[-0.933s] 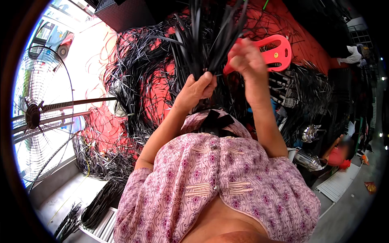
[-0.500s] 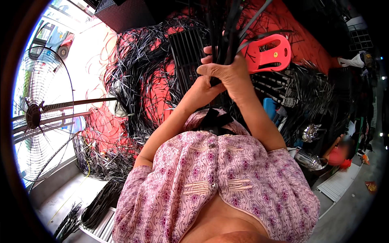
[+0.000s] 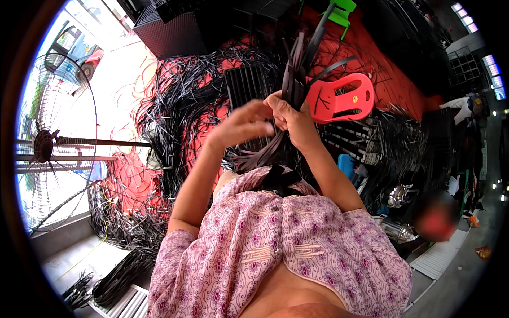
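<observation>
A bundle of flat, dark plastic strips [image 3: 293, 85] stands upright before my chest. My right hand [image 3: 295, 117] is wrapped round it below its middle, thumb across the front. Loose strip ends hang and fan out under that fist toward my lap. Just left of the bundle, my left hand [image 3: 245, 123] is slightly smeared by motion. Its fingers stretch toward my right hand, and nothing shows in them. Behind the hands sits a black slatted panel [image 3: 247, 87], partly covered by my left hand.
Tangled black strips [image 3: 180, 90] cover much of the red floor covering [image 3: 199, 127]. A red plastic chair [image 3: 344, 100] stands beyond my right hand, a green chair [image 3: 341, 15] farther off. Stacked black slatted pieces [image 3: 366, 138] lie at the right. A large fan [image 3: 43, 146] stands left; another person [image 3: 437, 220] is at right.
My left hand has come off the bundle and moved left, its fingers opening. My right hand still grips the strips, slightly lower and nearer me. The view has tilted, bringing the green chair in.
</observation>
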